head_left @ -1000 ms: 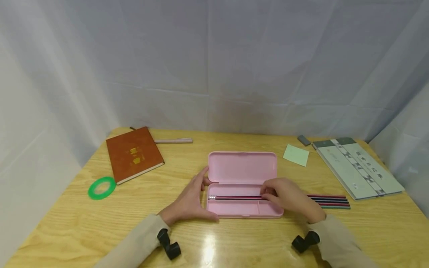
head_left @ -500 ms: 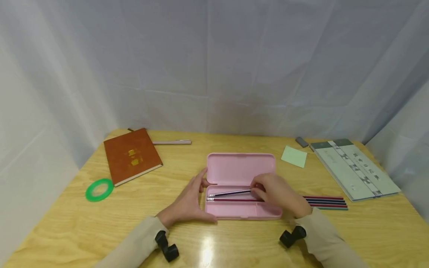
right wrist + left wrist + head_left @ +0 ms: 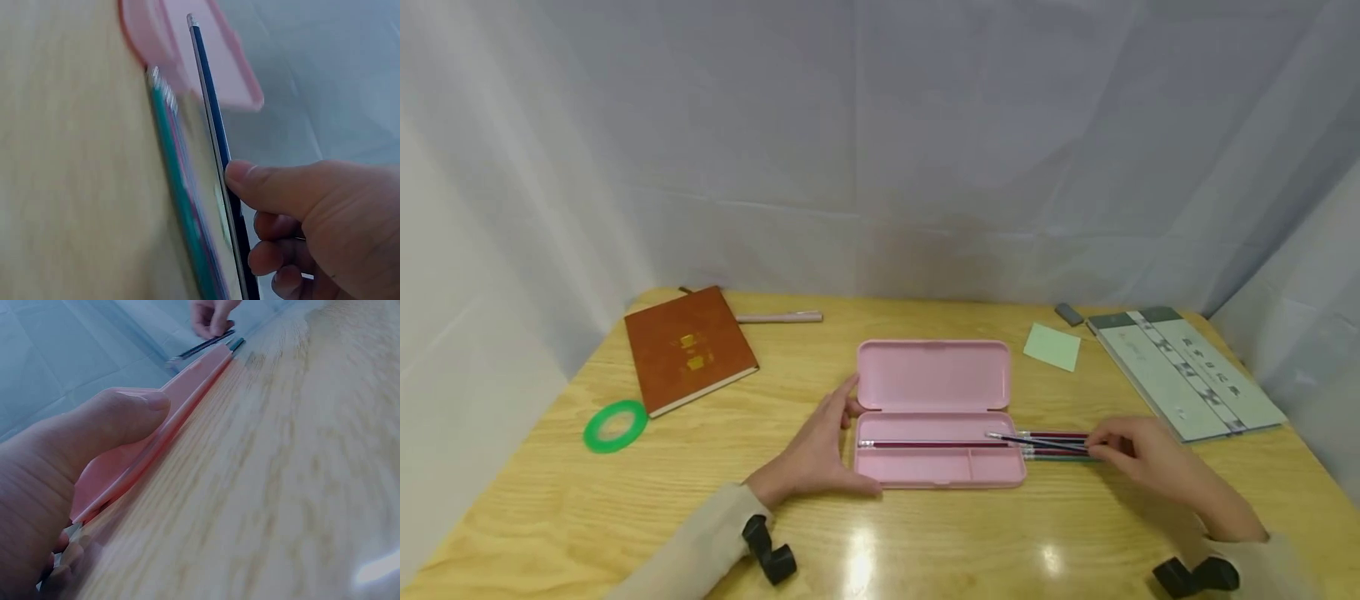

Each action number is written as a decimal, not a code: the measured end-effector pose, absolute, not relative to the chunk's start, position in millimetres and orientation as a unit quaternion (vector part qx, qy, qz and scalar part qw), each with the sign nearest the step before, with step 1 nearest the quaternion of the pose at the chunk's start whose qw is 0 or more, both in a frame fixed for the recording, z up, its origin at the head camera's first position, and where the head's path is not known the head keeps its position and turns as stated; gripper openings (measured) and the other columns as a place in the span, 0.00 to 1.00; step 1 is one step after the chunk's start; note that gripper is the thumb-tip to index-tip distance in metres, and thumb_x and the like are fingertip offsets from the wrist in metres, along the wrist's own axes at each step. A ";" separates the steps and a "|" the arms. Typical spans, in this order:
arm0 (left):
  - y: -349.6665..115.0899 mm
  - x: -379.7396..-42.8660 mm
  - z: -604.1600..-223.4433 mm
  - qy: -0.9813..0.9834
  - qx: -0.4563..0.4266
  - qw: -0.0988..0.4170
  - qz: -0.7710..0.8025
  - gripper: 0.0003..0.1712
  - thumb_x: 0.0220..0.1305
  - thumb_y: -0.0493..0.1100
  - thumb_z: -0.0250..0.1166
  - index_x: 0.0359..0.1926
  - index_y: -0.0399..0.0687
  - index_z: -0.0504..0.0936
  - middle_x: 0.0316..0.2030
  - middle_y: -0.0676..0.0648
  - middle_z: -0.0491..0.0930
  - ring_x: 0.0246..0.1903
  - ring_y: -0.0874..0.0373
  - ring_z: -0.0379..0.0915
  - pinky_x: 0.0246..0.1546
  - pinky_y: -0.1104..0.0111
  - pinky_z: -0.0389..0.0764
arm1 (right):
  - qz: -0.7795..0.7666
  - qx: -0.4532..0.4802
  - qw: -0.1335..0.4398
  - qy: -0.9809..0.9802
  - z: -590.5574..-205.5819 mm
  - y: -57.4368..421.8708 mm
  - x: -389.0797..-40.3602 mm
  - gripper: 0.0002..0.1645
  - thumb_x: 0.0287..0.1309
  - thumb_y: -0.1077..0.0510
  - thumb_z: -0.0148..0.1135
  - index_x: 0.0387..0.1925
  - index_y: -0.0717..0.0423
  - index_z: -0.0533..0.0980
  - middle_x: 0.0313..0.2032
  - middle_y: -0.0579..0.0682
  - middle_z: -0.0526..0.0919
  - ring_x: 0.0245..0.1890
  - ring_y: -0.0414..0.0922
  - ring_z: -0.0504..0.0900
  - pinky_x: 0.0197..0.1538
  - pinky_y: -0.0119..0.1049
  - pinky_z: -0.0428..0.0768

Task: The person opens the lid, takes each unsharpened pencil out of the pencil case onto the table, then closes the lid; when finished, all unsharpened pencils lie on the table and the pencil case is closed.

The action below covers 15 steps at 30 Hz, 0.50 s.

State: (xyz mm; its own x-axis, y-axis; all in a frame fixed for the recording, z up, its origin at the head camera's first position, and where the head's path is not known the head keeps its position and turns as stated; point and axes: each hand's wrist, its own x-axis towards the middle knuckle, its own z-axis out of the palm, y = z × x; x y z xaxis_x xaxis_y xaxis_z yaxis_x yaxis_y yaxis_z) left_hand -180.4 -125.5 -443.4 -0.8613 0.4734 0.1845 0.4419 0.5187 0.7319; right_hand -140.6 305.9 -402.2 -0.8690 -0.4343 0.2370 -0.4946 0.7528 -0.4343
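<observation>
An open pink pencil case (image 3: 936,426) lies on the table with its lid folded back. My left hand (image 3: 820,454) holds its left end, thumb along the front rim and fingers at the back corner. One maroon pencil (image 3: 932,445) lies in the case's long rear compartment. To the right, my right hand (image 3: 1138,454) pinches a dark pencil (image 3: 214,119) between thumb and fingers. Its metal-capped end overlaps the case's right edge in the head view. Beneath it a row of several pencils (image 3: 175,162), one of them green, lies on the table beside the case.
A brown notebook (image 3: 688,350) with a pen (image 3: 782,317) behind it lies at left, near a green tape ring (image 3: 615,427). Behind the right hand are a pale green sticky note (image 3: 1052,347), a grey eraser (image 3: 1068,314) and a pale green book (image 3: 1187,375).
My right hand has lifted the dark pencil from the pencil case and carried it right, over the row of pencils. The left hand has stayed at the case's left end.
</observation>
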 end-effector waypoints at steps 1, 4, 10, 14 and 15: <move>-125.6 -180.8 -443.5 0.871 0.266 0.017 0.413 0.85 0.20 0.62 0.84 0.76 0.49 0.41 0.52 0.54 0.70 0.46 0.60 0.63 0.50 0.64 0.71 | 0.248 0.248 0.063 -0.934 -405.4 316.3 -135.7 0.09 0.51 0.67 0.68 0.29 0.49 0.81 0.19 0.31 0.71 0.18 0.26 0.62 0.20 0.26 0.65; -125.9 -181.1 -443.2 0.871 0.271 0.014 0.409 0.84 0.21 0.62 0.84 0.76 0.49 0.40 0.52 0.52 0.70 0.46 0.59 0.63 0.50 0.64 0.71 | 0.244 0.248 0.059 -0.936 -412.7 341.7 -122.7 0.11 0.50 0.69 0.68 0.29 0.49 0.81 0.20 0.30 0.72 0.18 0.26 0.62 0.20 0.27 0.65; -126.2 -181.1 -443.3 0.872 0.271 0.010 0.408 0.84 0.21 0.62 0.83 0.76 0.47 0.41 0.52 0.51 0.70 0.45 0.59 0.63 0.49 0.64 0.71 | 0.250 0.248 0.044 -0.935 -421.6 360.1 -111.9 0.12 0.51 0.67 0.68 0.28 0.45 0.80 0.21 0.29 0.73 0.20 0.25 0.65 0.21 0.26 0.66; -125.3 -181.7 -443.9 0.871 0.271 0.010 0.410 0.84 0.21 0.63 0.83 0.76 0.46 0.42 0.51 0.52 0.70 0.45 0.59 0.63 0.49 0.65 0.70 | 0.255 0.242 0.041 -0.935 -422.9 358.5 -113.9 0.12 0.52 0.65 0.68 0.29 0.43 0.79 0.21 0.29 0.72 0.20 0.25 0.65 0.22 0.26 0.66; -125.1 -181.8 -444.0 0.871 0.272 0.010 0.410 0.84 0.21 0.63 0.83 0.76 0.46 0.42 0.51 0.52 0.70 0.45 0.59 0.62 0.48 0.65 0.70 | 0.252 0.234 0.040 -0.938 -423.0 356.5 -114.6 0.11 0.53 0.64 0.68 0.29 0.43 0.79 0.20 0.28 0.70 0.20 0.26 0.65 0.22 0.26 0.66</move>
